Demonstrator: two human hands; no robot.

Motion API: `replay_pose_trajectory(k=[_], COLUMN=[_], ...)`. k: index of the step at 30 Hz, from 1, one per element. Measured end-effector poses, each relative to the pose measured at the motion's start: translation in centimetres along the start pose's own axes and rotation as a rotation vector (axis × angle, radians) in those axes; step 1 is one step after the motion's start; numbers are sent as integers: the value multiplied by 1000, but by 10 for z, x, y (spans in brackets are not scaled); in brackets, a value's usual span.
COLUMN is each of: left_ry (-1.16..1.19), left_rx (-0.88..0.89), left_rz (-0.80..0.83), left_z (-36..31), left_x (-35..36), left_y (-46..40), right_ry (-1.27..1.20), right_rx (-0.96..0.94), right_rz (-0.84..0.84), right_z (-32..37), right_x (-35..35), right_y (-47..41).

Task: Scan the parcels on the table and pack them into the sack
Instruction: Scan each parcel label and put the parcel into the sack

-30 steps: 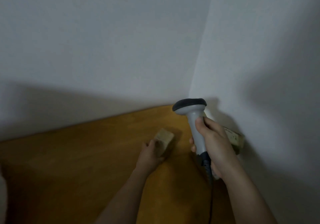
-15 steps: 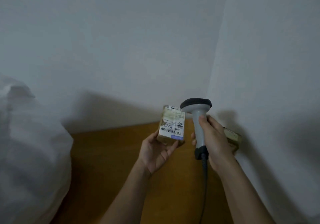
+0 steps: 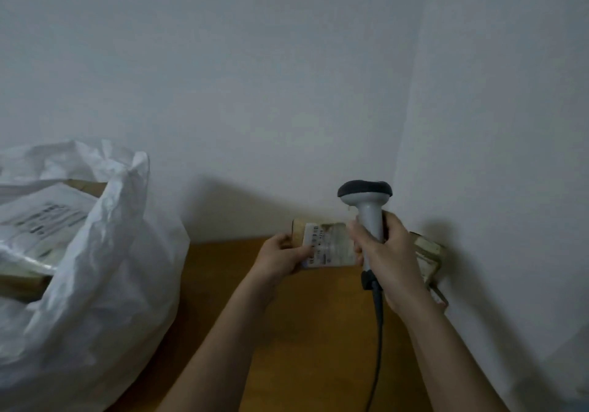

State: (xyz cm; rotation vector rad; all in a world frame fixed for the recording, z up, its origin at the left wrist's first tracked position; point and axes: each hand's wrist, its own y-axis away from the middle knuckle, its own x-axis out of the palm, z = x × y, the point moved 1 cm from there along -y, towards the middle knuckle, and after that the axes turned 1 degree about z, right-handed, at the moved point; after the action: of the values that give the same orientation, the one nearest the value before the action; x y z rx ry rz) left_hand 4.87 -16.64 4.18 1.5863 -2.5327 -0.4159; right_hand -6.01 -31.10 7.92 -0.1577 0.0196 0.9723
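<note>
Since half a second ago, the small parcel (image 3: 322, 246) has turned from standing upright to lying on its side, its white label now blurred, and the view has swung left so that more of the white sack (image 3: 95, 284) shows.

From the head camera, the left hand (image 3: 280, 257) grips the small parcel by its left end, thumb on the label face and fingers curled behind, holding it above the wooden worktop (image 3: 302, 332). Just to the right of it, the right hand (image 3: 387, 252) is clenched round the grey handle of the barcode scanner (image 3: 366, 207), whose dark head stands above the knuckles; its cable (image 3: 378, 332) hangs down past the wrist. The parcel's right end sits just behind the right hand's fingers.

Behind the right hand, against the wall corner, lies another parcel (image 3: 428, 252), partly hidden. Well to the left of the left hand stands the open sack, with a labelled packet (image 3: 41, 217) and a cardboard edge showing in its mouth.
</note>
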Motion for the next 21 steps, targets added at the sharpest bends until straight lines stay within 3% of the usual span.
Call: replay_pose_trajectory(k=[5,10,13,17,21], left_ry=[-63,194,287,136,320], left_rx=[115,134,115,-5,19], left_rz=[-54,48,100,211,95], left_z=[-16,-25,-26,-11,-6], left_x=[-27,-26,-25,-19,-23], left_y=[25,40,52,67,64], right_ry=[190,75,-58,-193,-129], right_rx=[47,182,229,234,212], right_rz=[91,226,170,75,59], right_z=[-4,-6,-9,-2,20], right_x=[-12,-5,-1,4,4], right_y=[4,15,19,18,25])
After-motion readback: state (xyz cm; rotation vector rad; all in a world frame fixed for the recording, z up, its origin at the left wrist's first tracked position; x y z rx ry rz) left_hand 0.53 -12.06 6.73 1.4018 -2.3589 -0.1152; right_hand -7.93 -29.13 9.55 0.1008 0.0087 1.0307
